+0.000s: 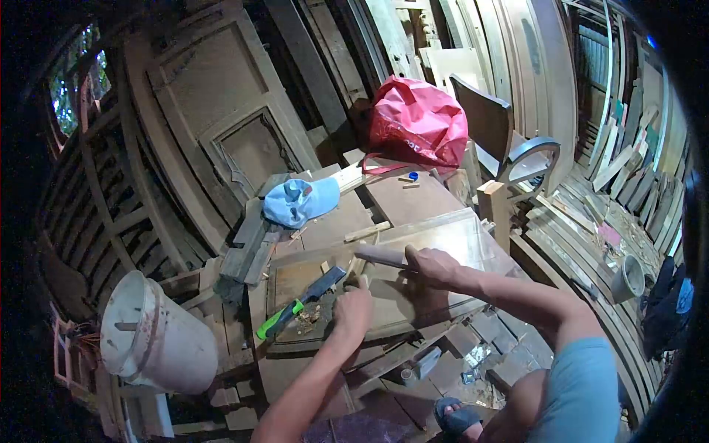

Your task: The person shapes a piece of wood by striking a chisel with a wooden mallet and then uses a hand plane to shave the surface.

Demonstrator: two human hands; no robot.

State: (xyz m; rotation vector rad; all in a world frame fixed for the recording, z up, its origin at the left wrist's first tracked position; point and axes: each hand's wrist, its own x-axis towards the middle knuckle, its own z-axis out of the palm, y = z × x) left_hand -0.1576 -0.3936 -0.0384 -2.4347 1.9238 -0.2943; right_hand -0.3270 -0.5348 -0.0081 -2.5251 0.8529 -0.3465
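Note:
My right hand [432, 266] is closed round the end of a flat grey-brown bar [382, 255], whose kind I cannot make out. Its far end reaches left, over a small wood piece [357, 266]. The fingers of my left hand [353, 304] are closed at the lower end of that piece. Both hands are above a framed wooden panel [395, 299] lying on the work surface. Just left of my left hand lies a tool with a green and black handle [281, 319], beside some wood shavings [307, 319].
A light blue cap [300, 201] and a pink-red bag [421, 122] sit at the back of the work surface. On the left stands a dirty white bucket [173, 343]. Stacked boards [591, 295] lie at the right, near a chair [484, 118].

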